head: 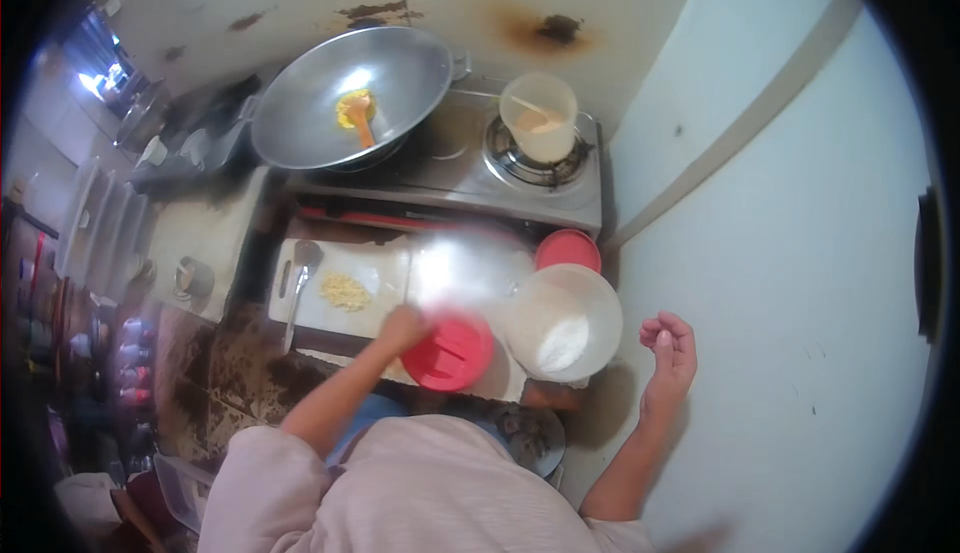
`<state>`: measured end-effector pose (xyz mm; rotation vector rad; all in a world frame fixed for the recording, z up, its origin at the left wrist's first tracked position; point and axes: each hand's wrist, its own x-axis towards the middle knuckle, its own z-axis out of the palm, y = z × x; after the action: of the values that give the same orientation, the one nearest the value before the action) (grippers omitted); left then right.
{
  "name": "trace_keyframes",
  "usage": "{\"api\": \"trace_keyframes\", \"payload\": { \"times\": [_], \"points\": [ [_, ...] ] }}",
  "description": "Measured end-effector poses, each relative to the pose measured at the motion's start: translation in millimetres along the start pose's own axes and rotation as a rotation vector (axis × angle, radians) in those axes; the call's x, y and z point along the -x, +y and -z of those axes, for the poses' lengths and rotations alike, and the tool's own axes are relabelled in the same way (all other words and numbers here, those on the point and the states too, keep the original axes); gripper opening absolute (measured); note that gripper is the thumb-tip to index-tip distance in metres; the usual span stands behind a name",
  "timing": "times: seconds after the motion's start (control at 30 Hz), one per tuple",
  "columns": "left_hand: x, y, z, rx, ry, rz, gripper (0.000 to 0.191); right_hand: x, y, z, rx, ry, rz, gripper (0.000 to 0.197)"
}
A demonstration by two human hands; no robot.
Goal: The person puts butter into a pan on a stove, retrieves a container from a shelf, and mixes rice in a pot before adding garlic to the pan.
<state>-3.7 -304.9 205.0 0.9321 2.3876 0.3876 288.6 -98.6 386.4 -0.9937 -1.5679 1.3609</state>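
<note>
My left hand (403, 328) is at the upper left rim of a round red plastic container (448, 358). Its fingers point away from me and are hidden, so their grip does not show. A bar-shaped red piece lies across the middle of the container, and its far side is blurred. To its right stands a translucent plastic tub (517, 320) with white powder (564, 343) at the bottom. My right hand (671, 346) is raised beside the wall, empty, its fingers loosely curled and the thumb apart.
A white cutting board (386, 253) bears chopped pale pieces (345, 291) and a metal ladle (296, 298). Behind, a large wok (300, 110) with a wooden spatula (361, 117) sits on the gas stove (450, 193). A plastic pitcher (551, 144) stands on the right burner. Behind the tub is a red lid (568, 247).
</note>
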Motion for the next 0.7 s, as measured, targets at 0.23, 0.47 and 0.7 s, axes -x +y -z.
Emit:
{"api": "trace_keyframes", "payload": {
  "times": [0.23, 0.47, 0.7],
  "points": [
    [3.4, -23.3, 12.0, 0.059, 0.018, -0.156, 0.067, 30.8, -36.0, -220.0, 0.035, -0.581, 0.25, 0.015],
    [62.6, -172.9, 115.3, 0.294, -0.044, -0.325, 0.067, -50.0, -79.4, -502.1, 0.399, -0.542, 0.689, 0.013],
    [150.6, -383.5, 183.9, 0.637, -0.194, -0.113, 0.054, -97.4, -18.0, -728.7, 1.413, -0.744, 0.493, 0.026]
  ]
}}
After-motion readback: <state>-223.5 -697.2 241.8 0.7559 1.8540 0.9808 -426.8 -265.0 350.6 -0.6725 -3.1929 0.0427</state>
